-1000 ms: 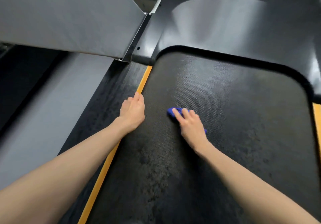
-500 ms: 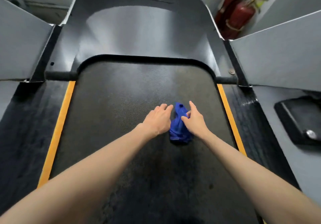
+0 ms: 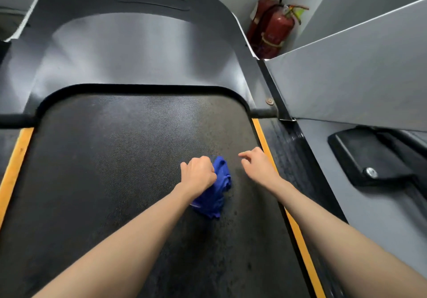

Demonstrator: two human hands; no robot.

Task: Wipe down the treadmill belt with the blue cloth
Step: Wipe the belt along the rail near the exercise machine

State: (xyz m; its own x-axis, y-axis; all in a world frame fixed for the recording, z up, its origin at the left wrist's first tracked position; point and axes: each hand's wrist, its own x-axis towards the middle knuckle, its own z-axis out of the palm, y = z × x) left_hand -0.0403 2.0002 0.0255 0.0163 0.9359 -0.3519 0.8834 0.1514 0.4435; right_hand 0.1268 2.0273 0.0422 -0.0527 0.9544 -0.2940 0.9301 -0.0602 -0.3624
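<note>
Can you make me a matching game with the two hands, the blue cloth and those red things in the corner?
Things:
1. left hand
2. right hand
3. blue cloth
4. fire extinguishers

States:
A. red, standing in the far corner
B. crumpled into a bunch
C. holds nothing, fingers loose
D. grips the cloth

Pairs: 1-D, 2-C, 3-B, 4-A

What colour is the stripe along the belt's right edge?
Orange-yellow stripe, clearest in the head view.
</note>
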